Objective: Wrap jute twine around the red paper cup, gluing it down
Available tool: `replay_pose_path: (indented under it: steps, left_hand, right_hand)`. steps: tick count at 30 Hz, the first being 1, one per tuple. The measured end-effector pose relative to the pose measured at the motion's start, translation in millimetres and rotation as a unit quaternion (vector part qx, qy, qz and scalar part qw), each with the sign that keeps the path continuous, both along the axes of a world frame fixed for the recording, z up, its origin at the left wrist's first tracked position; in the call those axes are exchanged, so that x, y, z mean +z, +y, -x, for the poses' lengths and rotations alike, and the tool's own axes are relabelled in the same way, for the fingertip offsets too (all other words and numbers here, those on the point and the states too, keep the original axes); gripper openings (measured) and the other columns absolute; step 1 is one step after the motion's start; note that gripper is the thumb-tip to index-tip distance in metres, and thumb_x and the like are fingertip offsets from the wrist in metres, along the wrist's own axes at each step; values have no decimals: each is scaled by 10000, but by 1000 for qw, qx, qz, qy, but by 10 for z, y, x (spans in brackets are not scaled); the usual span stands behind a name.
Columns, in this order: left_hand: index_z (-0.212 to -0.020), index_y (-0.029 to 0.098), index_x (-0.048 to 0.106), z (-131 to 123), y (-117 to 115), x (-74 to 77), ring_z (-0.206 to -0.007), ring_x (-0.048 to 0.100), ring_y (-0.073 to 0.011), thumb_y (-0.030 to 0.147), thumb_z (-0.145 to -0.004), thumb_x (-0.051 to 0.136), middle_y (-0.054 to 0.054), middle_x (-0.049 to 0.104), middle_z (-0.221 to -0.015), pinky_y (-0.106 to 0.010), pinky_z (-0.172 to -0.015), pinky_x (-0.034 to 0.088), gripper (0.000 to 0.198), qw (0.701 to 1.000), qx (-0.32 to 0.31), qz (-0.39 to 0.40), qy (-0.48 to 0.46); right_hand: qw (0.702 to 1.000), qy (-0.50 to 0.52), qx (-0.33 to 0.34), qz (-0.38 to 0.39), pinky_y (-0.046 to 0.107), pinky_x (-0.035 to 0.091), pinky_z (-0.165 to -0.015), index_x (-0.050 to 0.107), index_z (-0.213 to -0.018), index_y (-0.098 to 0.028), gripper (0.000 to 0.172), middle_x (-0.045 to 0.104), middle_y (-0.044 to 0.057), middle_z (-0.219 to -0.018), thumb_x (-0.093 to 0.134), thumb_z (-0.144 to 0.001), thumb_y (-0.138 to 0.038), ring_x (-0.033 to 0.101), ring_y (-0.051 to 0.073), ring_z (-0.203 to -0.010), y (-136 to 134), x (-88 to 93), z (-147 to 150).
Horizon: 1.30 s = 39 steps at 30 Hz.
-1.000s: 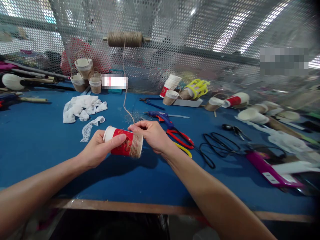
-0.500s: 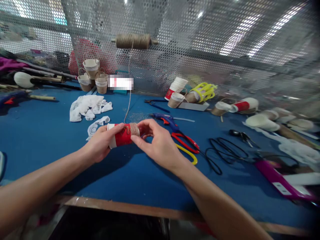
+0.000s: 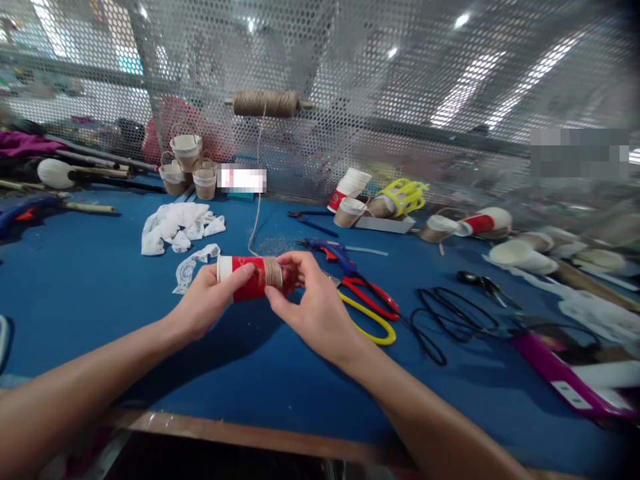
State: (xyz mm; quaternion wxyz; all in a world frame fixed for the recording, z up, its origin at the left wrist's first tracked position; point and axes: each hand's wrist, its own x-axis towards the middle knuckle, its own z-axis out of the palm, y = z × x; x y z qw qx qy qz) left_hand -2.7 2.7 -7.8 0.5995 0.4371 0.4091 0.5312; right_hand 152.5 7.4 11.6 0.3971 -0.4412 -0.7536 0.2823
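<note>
A red and white paper cup (image 3: 250, 279) lies sideways above the blue table, its right end wound with brown twine (image 3: 273, 273). My left hand (image 3: 207, 300) is wrapped round the cup's left part, thumb on top. At the twine-wound end, my right hand (image 3: 317, 303) grips with thumb and fingers; its fingertips are partly hidden behind the cup. A strand runs from the cup up to a twine spool (image 3: 265, 104) on a rod before the mesh.
Right of my hands lie a blue glue gun (image 3: 333, 255), red and yellow scissors (image 3: 373, 299), a black cable (image 3: 450, 313) and a purple power strip (image 3: 560, 373). White lace (image 3: 175, 225) and small twine-handled cups (image 3: 186, 153) sit at the back left.
The whole scene sits slightly lower in the view, except the forearms. Both hands still hold the cup, which looks more level. More of the scissors shows beside my right hand.
</note>
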Motion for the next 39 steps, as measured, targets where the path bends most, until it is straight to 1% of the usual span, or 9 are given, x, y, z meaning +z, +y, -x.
replay_pose_path:
  steps: [5,8,10,13,16,18,23,27,39]
  left_hand:
    - [-804,140,697,36,-42,-12,-688,607,-148,283,-748,595,-42,710,-789,-217,-646,471,185,981,-23,-119,149]
    - [-785,154,701,56,-61,-20,-663,589,-142,269,-744,603,-30,697,-752,-213,-632,461,157,963,-61,-171,197]
    - [-777,152,701,63,-48,-20,-649,582,-135,274,-724,630,-30,692,-736,-214,-637,459,150,971,-89,-141,174]
    - [-797,139,691,67,10,-5,-632,595,-128,331,-689,669,-49,697,-748,-212,-618,464,221,992,-114,1,45]
    - [-758,106,675,64,71,13,-558,595,-120,369,-676,678,-64,683,-676,-207,-550,462,275,984,-105,131,-49]
    - [-729,95,665,57,88,14,-505,578,-103,334,-670,690,-52,667,-620,-189,-504,446,248,982,-85,159,-54]
    - [-753,109,666,22,48,-5,-543,590,-92,294,-671,696,-34,682,-648,-175,-547,449,204,991,-66,108,-34]
    - [-755,126,677,11,4,-16,-592,595,-103,281,-668,693,-25,688,-671,-193,-603,452,178,995,-76,59,10]
    - [-603,142,647,7,-14,-29,-449,435,-65,307,-680,647,33,567,-496,-172,-449,320,182,989,-66,7,132]
  right_hand:
    - [962,155,-16,225,268,422,-590,474,-864,-176,234,535,-4,-707,568,-718,-333,512,114,-625,54,77,-89]
    - [950,170,-7,260,251,387,-557,505,-721,-165,207,510,-20,-634,585,-710,-355,471,97,-575,54,45,-157]
    - [956,166,1,240,245,369,-546,498,-681,-168,209,486,-33,-601,587,-716,-354,446,91,-558,29,-6,-193]
    - [975,122,15,188,245,367,-552,486,-694,-179,185,477,-34,-621,564,-744,-339,436,95,-572,-29,-77,-218]
    - [993,39,48,102,260,393,-601,474,-677,-191,146,495,-15,-677,538,-768,-285,459,114,-633,-81,-111,-216]
    - [996,-7,57,63,272,408,-630,476,-677,-196,134,518,-2,-707,535,-773,-270,481,127,-665,-89,-120,-217]
    - [1000,2,-5,-4,335,447,-762,521,-895,-198,130,571,57,-915,510,-805,-291,544,171,-848,-15,-135,-251]
    - [997,-11,56,-49,387,334,-969,564,-1017,-211,227,532,76,-1122,398,-873,-268,450,179,-1109,17,-112,-239]
    - [991,-28,131,-4,402,341,-975,574,-1111,-221,369,488,65,-1225,274,-906,-282,421,191,-1160,-76,-53,-146]
